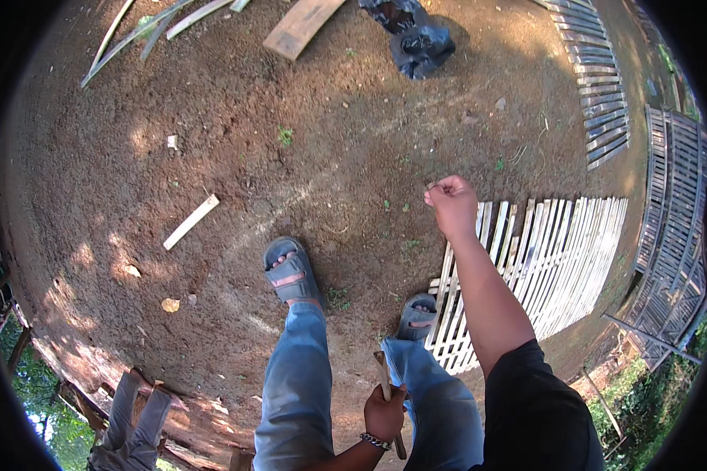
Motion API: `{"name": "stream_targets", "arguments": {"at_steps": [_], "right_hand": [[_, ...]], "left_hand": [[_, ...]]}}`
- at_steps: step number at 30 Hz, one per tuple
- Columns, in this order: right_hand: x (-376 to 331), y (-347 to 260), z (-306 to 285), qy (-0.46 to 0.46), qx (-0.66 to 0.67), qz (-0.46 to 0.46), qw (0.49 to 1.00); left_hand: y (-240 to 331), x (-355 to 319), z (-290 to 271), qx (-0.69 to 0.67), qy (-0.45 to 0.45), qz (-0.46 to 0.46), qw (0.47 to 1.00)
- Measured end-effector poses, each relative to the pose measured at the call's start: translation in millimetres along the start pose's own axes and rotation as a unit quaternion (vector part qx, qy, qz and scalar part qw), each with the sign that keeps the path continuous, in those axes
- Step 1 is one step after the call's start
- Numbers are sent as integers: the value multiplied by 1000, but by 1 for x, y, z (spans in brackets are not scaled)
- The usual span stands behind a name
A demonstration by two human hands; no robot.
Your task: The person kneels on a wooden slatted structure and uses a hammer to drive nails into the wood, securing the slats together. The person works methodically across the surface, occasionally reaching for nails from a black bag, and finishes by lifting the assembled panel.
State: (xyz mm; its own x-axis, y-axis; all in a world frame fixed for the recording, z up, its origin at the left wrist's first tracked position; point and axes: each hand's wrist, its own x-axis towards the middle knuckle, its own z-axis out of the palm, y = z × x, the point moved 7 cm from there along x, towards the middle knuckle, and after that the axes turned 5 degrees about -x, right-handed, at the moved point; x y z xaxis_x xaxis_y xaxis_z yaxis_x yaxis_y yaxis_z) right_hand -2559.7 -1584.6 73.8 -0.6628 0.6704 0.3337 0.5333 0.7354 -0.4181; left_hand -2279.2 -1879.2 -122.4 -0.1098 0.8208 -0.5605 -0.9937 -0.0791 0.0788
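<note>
My left hand [385, 414], with a chain bracelet at its wrist, is closed round a wooden stick [382, 373] between my knees. Whether the stick is the handle of a tool I cannot tell. My right hand [453, 206] reaches out over the bare ground, thumb and fingers pinched together. A tiny thing shows at the fingertips, too small to name. Beneath my right forearm lies a panel of pale slats [538, 263], fixed side by side on crosspieces. My right sandal [418, 315] is at the panel's left edge.
A black plastic bag [420, 51] and a brown board [302, 30] lie ahead. Long strips [145, 30] lie far left, and a short pale slat [191, 222] nearer. Another slatted panel [597, 82] is far right, beside a slatted fence [672, 220]. Another person's legs [137, 412] show lower left.
</note>
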Motion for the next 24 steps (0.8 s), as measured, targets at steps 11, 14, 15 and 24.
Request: {"name": "stream_targets", "arguments": {"at_steps": [11, 14, 15, 24], "right_hand": [[43, -381, 78, 81, -263, -372, 886], [64, -416, 108, 102, -450, -333, 823], [75, -418, 114, 102, -468, -310, 822], [17, -416, 158, 33, -321, -270, 907]], "left_hand": [[42, -35, -33, -43, -30, 5, 999], [35, -25, -55, -57, -21, -8, 998], [42, -25, -62, -49, -22, -4, 999], [147, -73, -97, -58, -31, 21, 998]]}}
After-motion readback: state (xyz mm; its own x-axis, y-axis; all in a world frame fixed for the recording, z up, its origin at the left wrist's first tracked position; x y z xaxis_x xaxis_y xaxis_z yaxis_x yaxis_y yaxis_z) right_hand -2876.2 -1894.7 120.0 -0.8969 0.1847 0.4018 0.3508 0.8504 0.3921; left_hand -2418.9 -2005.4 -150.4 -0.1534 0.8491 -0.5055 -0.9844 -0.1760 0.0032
